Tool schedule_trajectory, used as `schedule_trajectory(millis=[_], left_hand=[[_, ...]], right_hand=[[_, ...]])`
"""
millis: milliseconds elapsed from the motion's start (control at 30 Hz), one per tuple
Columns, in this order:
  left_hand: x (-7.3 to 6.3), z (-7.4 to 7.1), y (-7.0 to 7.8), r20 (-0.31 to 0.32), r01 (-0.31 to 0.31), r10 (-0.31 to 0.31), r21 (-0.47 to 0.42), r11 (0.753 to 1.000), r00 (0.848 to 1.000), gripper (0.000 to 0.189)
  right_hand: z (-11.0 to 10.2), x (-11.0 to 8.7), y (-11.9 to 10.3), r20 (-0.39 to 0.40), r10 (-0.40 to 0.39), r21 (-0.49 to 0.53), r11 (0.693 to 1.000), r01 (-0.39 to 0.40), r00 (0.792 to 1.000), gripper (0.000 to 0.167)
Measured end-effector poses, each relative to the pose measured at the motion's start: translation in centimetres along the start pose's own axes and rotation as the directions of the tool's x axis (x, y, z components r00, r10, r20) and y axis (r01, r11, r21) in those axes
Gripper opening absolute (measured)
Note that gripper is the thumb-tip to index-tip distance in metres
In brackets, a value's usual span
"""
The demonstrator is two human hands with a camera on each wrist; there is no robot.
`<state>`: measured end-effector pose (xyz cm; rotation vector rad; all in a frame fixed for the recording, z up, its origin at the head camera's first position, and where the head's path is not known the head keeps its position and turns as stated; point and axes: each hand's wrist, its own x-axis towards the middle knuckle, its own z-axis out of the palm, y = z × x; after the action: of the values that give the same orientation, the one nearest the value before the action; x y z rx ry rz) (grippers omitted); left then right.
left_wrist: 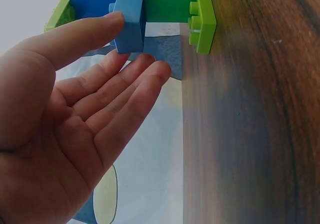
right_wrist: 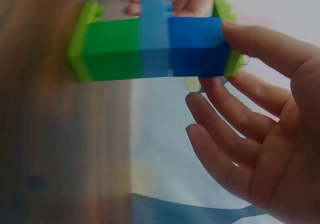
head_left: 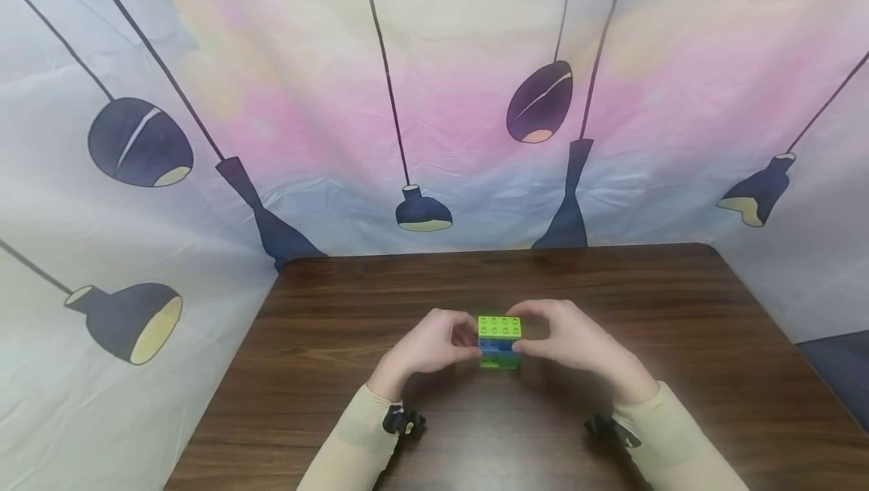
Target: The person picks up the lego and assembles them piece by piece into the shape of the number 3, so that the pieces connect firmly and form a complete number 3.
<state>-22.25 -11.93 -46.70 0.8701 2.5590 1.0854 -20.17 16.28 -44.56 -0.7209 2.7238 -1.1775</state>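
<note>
A small stack of toy building bricks stands upright on the table between both hands. Its top is a lime-green studded brick. Below come a dark blue brick, a light blue brick, a green brick and a thin lime brick at the base. My left hand holds the protruding end of the light blue brick, thumb on the near side, fingers partly behind it. My right hand pinches the dark blue brick just under the top, its other fingers spread apart.
A dark wood-grain tabletop lies under the hands. Behind it hangs a pastel cloth printed with dark lamps. Cameras are strapped to the left wrist and right wrist.
</note>
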Motion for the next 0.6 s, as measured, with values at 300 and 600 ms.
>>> schedule_trajectory(millis=[300, 600], left_hand=[[-0.1, -0.1, -0.1, -0.003, 0.010, -0.010, -0.012, 1.000, 1.000, 0.026], [0.0, 0.0, 0.0, 0.002, 0.022, -0.022, -0.017, 1.000, 1.000, 0.027]], right_hand=[[0.9, 0.0, 2.8, 0.105, 0.068, 0.163, 0.983, -0.085, 0.992, 0.045], [1.8, 0.4, 3.7, 0.134, 0.062, 0.172, 0.982, -0.084, 0.989, 0.043]])
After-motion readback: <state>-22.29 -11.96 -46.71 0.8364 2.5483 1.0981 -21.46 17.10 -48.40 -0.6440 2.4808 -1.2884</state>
